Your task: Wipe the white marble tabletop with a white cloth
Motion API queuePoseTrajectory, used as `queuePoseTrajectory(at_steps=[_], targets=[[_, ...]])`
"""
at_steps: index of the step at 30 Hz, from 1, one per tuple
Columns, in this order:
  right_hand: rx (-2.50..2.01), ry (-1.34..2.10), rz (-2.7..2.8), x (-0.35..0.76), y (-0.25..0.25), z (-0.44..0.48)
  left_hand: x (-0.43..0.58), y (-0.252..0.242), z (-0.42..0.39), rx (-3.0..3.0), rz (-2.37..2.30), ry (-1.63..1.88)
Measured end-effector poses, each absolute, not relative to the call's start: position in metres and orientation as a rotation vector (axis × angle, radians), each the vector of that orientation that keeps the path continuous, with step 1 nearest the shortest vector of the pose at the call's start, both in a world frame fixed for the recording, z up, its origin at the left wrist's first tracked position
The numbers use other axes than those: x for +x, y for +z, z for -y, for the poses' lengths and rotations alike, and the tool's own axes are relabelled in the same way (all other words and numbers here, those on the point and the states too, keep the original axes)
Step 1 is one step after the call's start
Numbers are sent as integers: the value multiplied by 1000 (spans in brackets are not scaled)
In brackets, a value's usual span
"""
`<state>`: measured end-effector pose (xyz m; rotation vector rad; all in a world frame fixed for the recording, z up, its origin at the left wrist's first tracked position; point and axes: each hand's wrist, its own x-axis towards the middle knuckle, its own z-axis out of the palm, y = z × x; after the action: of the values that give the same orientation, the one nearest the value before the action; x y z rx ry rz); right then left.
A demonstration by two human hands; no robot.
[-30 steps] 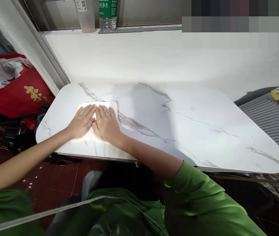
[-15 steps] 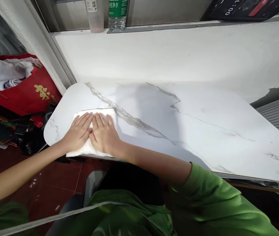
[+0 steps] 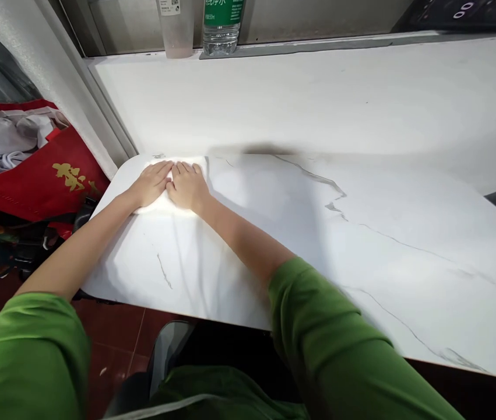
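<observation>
A folded white cloth (image 3: 154, 205) lies flat near the back left of the white marble-patterned table (image 3: 274, 233). Pressed on its left part is my left hand (image 3: 151, 184), palm down with the fingers stretched out. Beside it, my right hand (image 3: 187, 185) rests flat on the same cloth, its thumb side touching the left hand. Neither hand is wrapped round anything. Much of the cloth is hidden beneath my palms.
Along the ledge behind the table stand a clear plastic cup (image 3: 178, 35) and a green-labelled water bottle (image 3: 221, 35). A dark phone (image 3: 470, 16) leans at the upper right. Left of the table is a red bag (image 3: 42, 169) holding white cloth items.
Both hands have slid the cloth from the table's front edge toward the back wall. My arms now reach farther forward, and the camera view has shifted slightly.
</observation>
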<state>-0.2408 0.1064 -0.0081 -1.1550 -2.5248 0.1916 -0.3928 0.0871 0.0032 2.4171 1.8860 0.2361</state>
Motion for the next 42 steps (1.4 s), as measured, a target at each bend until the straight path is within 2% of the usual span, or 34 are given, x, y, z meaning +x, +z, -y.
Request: queuePoseTrajectory(at_steps=[8, 16, 23, 35, 42], targets=[[-1169, 196, 2477, -260, -16, -166, -412, -6, -152, 2460, -1880, 312], [-1156, 159, 2447, -259, -17, -158, -410, -3, -143, 2440, -1890, 260], [-1120, 186, 2489, -250, -9, -100, -404, 4, -80, 2369, -1927, 240], [-908, 299, 2594, -241, 2, 50, -401, 12, 97, 2335, -1982, 220], [-809, 330, 2643, -251, 2, 71, -404, 16, 129, 2282, -2043, 198]])
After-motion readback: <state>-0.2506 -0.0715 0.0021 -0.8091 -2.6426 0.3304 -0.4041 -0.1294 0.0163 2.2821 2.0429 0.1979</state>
